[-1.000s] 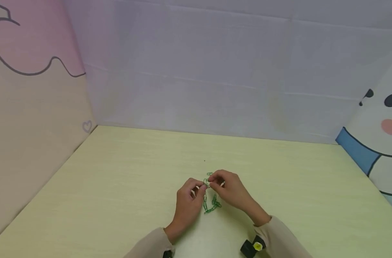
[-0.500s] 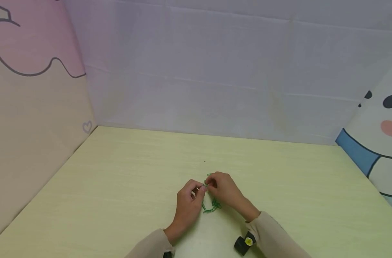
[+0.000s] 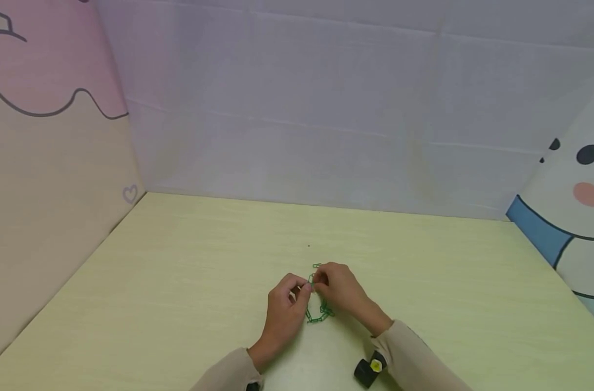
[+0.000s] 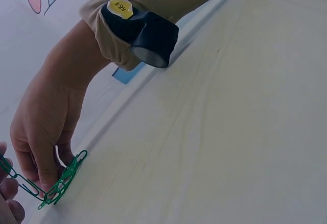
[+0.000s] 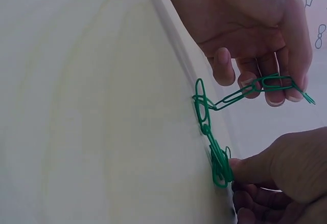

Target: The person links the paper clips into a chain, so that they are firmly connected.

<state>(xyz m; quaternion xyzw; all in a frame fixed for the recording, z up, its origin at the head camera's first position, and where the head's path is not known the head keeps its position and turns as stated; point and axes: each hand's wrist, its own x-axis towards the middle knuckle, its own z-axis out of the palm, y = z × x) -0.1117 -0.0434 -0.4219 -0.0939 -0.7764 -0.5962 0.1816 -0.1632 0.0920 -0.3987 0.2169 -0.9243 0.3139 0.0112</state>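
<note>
Near the middle of the table, my left hand (image 3: pixel 284 307) pinches one end of a chain of green paper clips (image 5: pixel 235 97) between thumb and index finger. The chain hangs from those fingertips and bunches into a small heap, seen in the head view just below the hands. Close against the left fingertips, my right hand (image 3: pixel 343 289) has its thumb and index finger bent together at a green paper clip (image 3: pixel 310 278) of that end. The chain's heap covers part of the right fingertips in both wrist views.
A loose green paper clip (image 3: pixel 317 265) lies on the pale yellow table (image 3: pixel 204 271) just beyond the hands. A grey-white back sheet (image 3: pixel 297 108) and printed side panels stand around the table. A black wrist camera (image 3: pixel 364 373) sits at the right cuff.
My right hand has moved left and slightly down, bringing its fingertips up to those of my left hand. The left hand has stayed almost in place with the paper clip chain.
</note>
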